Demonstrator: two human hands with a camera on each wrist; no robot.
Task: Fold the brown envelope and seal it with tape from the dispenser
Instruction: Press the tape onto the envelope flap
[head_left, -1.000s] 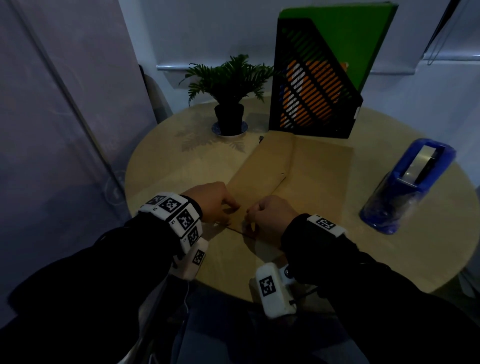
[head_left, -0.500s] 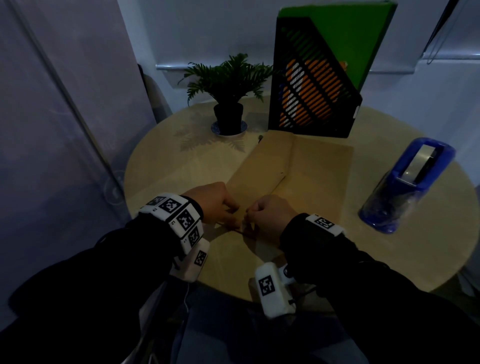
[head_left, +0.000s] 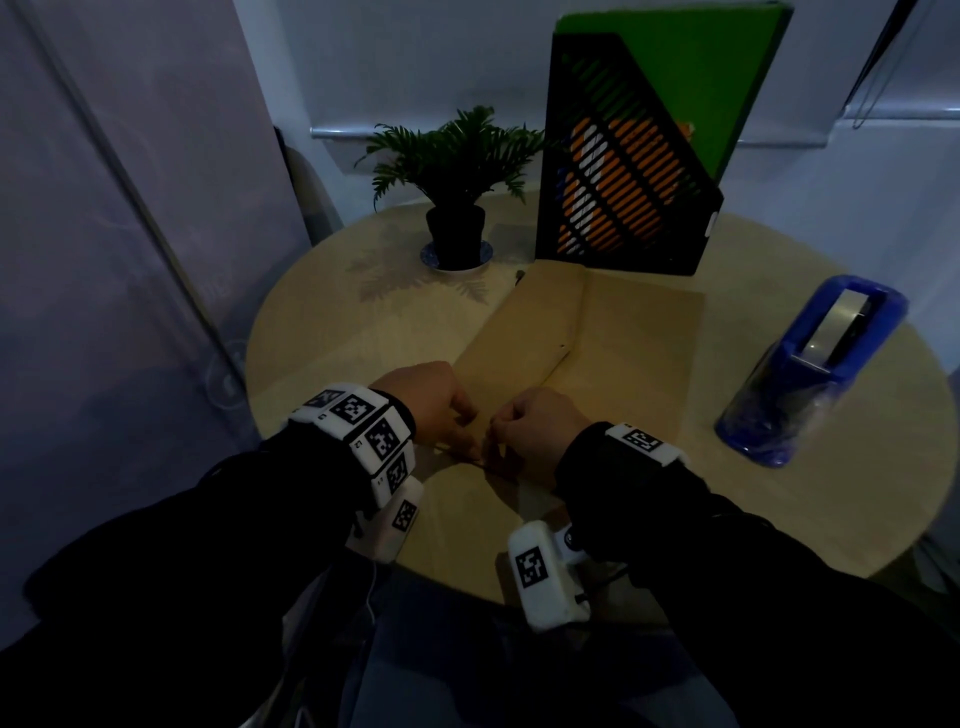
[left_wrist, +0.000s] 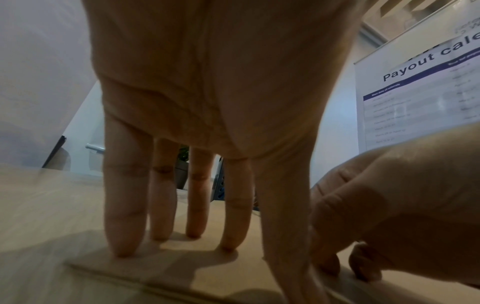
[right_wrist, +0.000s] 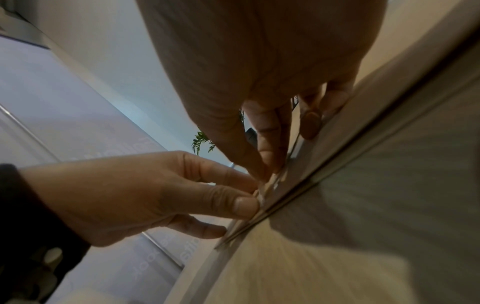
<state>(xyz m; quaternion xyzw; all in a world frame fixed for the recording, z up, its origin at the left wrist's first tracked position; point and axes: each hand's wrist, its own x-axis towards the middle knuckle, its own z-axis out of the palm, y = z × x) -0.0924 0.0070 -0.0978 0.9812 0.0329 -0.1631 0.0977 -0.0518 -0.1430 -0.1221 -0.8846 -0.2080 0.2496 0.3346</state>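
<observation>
The brown envelope (head_left: 597, 332) lies flat on the round wooden table (head_left: 353, 322), its near corner under both hands. My left hand (head_left: 441, 410) presses straight fingertips (left_wrist: 124, 246) down on the envelope (left_wrist: 182, 265) beside its near edge. My right hand (head_left: 524, 431) is curled just to the right. Its thumb and fingers (right_wrist: 270, 162) pinch the paper at the envelope's edge (right_wrist: 350, 144), close to the left thumb (right_wrist: 244, 205). The blue tape dispenser (head_left: 815, 364) stands at the table's right side, well away from both hands.
A black mesh file holder (head_left: 623, 171) with green and orange folders stands behind the envelope. A small potted plant (head_left: 457, 176) sits at the back left. A wall panel runs along the left, and the table's front edge is just under my wrists.
</observation>
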